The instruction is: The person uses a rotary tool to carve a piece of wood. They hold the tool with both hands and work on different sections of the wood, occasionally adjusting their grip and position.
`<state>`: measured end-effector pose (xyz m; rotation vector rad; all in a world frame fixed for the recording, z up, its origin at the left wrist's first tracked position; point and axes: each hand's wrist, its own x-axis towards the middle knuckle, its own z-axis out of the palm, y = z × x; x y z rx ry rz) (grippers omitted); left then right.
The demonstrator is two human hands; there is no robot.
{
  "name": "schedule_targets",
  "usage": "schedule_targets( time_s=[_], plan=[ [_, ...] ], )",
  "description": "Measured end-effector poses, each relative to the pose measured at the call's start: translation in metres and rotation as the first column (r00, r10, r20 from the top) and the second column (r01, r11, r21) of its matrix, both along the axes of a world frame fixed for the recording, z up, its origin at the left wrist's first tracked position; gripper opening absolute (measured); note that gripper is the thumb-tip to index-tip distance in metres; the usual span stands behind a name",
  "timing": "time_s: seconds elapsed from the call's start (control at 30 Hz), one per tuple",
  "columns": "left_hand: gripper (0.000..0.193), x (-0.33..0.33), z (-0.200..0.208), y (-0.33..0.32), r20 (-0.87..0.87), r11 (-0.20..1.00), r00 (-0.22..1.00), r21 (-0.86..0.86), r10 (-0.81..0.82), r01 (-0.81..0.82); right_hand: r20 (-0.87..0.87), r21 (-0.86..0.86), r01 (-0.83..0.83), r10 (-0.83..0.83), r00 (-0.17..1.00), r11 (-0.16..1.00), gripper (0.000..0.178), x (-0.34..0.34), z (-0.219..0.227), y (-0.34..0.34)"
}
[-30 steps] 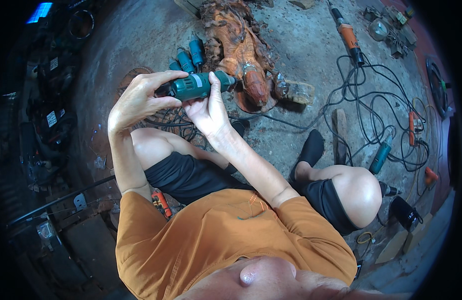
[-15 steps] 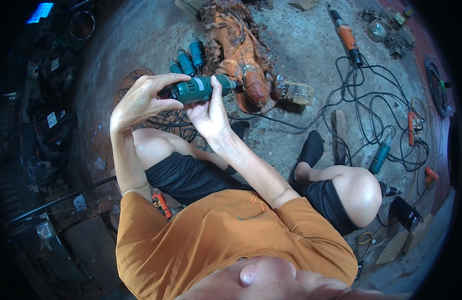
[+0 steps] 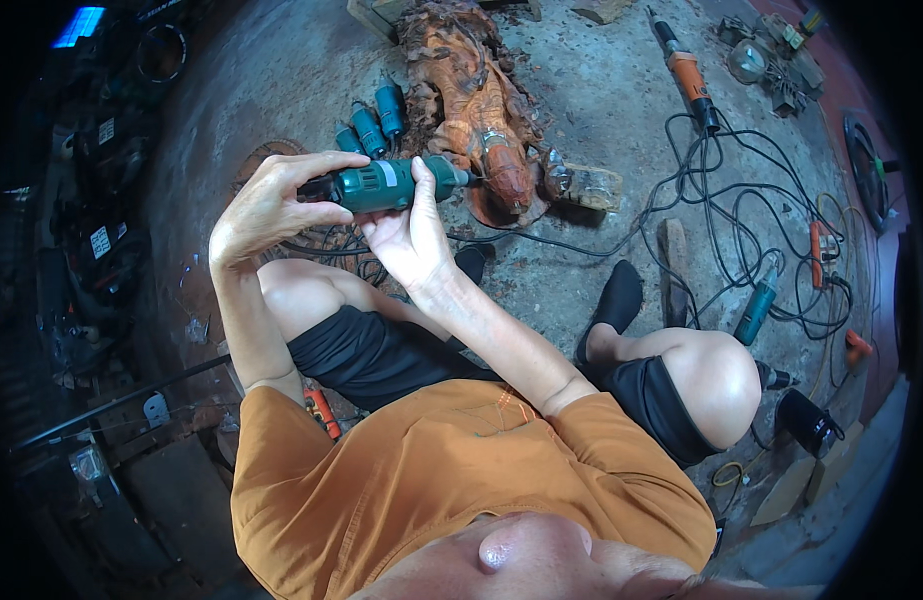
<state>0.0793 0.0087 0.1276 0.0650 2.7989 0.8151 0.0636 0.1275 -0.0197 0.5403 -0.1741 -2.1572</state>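
A green die grinder (image 3: 377, 187) lies crosswise in my two hands, its narrow tip pointing right. My left hand (image 3: 272, 207) is closed around its dark rear end, fingers above and thumb below. Under the front half, my right hand (image 3: 407, 225) grips the body with the thumb laid over the top. The tip is beside the smooth reddish end of a carved wooden figure (image 3: 472, 100) on the floor. Whether the tip touches the wood, I cannot tell.
Several green grinders (image 3: 368, 130) stand beyond my hands. An orange grinder (image 3: 690, 80) lies far right above tangled black cables (image 3: 712, 170). Another green grinder (image 3: 757, 312) rests near my right knee. A wooden block (image 3: 592, 188) sits by the carving, and a wood piece (image 3: 674, 270) lies nearer.
Both hands and the grinder have shifted slightly left and a little nearer to me. Both still grip it. The whole view has also moved slightly.
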Motion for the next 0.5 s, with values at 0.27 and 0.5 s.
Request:
schedule_targets(
  time_s=[0.27, 0.5],
  plan=[
    [0.056, -0.005, -0.006, 0.006, -0.042, 0.998, 0.999, -0.059, 0.008, -0.010, 0.013, -0.001, 0.000, 0.000, 1.000, 1.000, 0.059, -0.013, -0.013, -0.005],
    [0.054, -0.004, -0.006, 0.006, -0.058, 0.997, 0.998, -0.078, -0.023, 0.018, 0.008, -0.017, 0.013, -0.013, 1.000, 1.000, 0.060, -0.010, -0.007, -0.001]
  ],
)
